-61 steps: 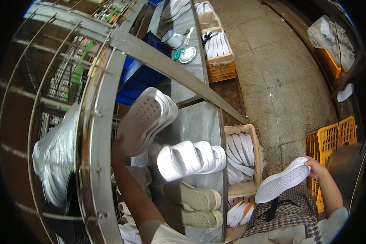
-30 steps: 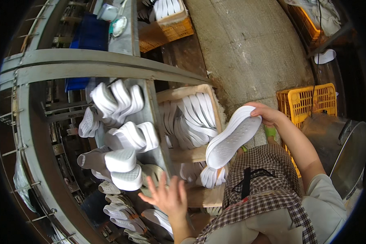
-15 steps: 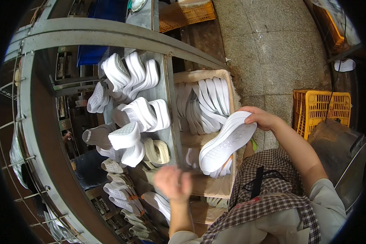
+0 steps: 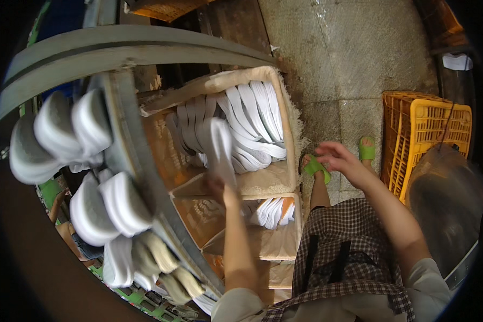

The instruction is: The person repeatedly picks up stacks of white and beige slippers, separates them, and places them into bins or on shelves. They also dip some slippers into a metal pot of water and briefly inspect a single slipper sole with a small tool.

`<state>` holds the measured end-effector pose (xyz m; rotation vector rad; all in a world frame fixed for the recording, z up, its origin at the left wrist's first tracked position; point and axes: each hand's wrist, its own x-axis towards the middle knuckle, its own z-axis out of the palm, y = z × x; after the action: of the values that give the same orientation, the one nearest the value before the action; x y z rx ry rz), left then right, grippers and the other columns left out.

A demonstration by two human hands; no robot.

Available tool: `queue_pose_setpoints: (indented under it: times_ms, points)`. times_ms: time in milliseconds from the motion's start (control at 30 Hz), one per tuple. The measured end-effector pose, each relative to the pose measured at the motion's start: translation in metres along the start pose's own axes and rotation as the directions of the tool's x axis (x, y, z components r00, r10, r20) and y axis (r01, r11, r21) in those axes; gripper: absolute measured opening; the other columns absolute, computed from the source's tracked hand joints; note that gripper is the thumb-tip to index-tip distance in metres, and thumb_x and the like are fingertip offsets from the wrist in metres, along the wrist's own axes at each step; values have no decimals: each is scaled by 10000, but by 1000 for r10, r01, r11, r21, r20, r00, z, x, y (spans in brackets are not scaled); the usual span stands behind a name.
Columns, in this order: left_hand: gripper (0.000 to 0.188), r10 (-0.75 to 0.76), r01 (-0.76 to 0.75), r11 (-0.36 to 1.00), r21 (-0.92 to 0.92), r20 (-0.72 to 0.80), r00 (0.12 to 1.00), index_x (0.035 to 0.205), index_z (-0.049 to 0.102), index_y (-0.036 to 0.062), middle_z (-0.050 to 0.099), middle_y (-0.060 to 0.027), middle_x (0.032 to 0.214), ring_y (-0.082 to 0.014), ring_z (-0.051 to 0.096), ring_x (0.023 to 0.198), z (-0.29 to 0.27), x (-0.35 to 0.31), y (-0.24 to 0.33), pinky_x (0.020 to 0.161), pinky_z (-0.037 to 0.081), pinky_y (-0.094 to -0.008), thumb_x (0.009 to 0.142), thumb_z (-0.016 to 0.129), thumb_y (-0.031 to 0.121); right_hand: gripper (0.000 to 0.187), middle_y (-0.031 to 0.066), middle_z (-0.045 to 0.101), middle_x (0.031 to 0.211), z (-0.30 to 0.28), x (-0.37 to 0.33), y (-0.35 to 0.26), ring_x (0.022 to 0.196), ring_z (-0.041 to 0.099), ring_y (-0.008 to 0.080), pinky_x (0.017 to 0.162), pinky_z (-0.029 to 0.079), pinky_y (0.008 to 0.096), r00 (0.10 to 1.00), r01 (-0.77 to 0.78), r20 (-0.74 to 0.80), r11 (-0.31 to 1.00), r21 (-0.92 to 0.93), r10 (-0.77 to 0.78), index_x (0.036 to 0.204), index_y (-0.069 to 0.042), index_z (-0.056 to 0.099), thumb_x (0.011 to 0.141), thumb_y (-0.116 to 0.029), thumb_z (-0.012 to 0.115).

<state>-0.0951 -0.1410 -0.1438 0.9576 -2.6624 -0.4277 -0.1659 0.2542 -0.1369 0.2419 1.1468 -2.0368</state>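
My left hand (image 4: 218, 185), smeared by motion, grips a white shoe sole (image 4: 220, 140) at its lower end. That sole stands over the cloth-lined bin (image 4: 278, 180), in front of a row of white soles (image 4: 255, 115) packed on edge inside. Over the floor to the right of the bin, my right hand (image 4: 338, 160) holds nothing, its fingers apart. Left of the bin, several thick white soles (image 4: 86, 209) are stacked on the metal shelf, with beige soles (image 4: 158, 255) below them.
A grey metal beam (image 4: 145, 51) crosses the upper left, above the bin. Another bin compartment holds white soles (image 4: 273, 212). At right stand a yellow crate (image 4: 437, 126) and a dark bag-like bulk (image 4: 445, 182). My green sandals (image 4: 317, 169) are on the floor.
My right hand has let go of the large white sole it held. My left hand has moved up over the bin and now holds a sole. The view has shifted.
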Motion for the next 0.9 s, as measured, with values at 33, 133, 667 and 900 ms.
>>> queue_pose_setpoints:
  times_ms: [33,133,667,900]
  points:
    - [345,-21,48,977,206,-130,991,1184,526,-39,549,-236,1158,-368,540,1050,7,30,-27,916,423,-418,898,537,152,444,98,511,1260,-11,-3,16,1162,488,195,958,415,325,1000,-26,13,1000,-12,26,1300,-51,423,898,-163,572]
    - [315,126,15,912,411,-313,941,1138,530,-43,569,-243,1060,-450,534,973,16,107,-89,843,448,-473,834,513,37,384,81,527,1217,-37,-28,69,1115,510,173,948,420,312,972,-225,-64,974,-3,224,1255,-45,454,906,-152,571]
    - [569,-27,29,998,53,-48,999,1314,355,-91,416,-261,1311,-360,429,1202,101,213,-154,1012,333,-430,947,465,330,278,20,565,1076,-70,-40,175,968,512,101,856,411,248,892,-410,-211,912,-6,399,1171,-54,505,908,-126,563]
    - [615,-251,218,927,-305,-70,966,1350,301,-54,353,-259,1318,-378,390,1222,76,-14,56,1025,348,-413,856,600,157,254,37,563,999,-45,-33,114,936,523,109,816,432,246,932,-260,-276,964,-59,234,1108,-13,536,879,-105,595]
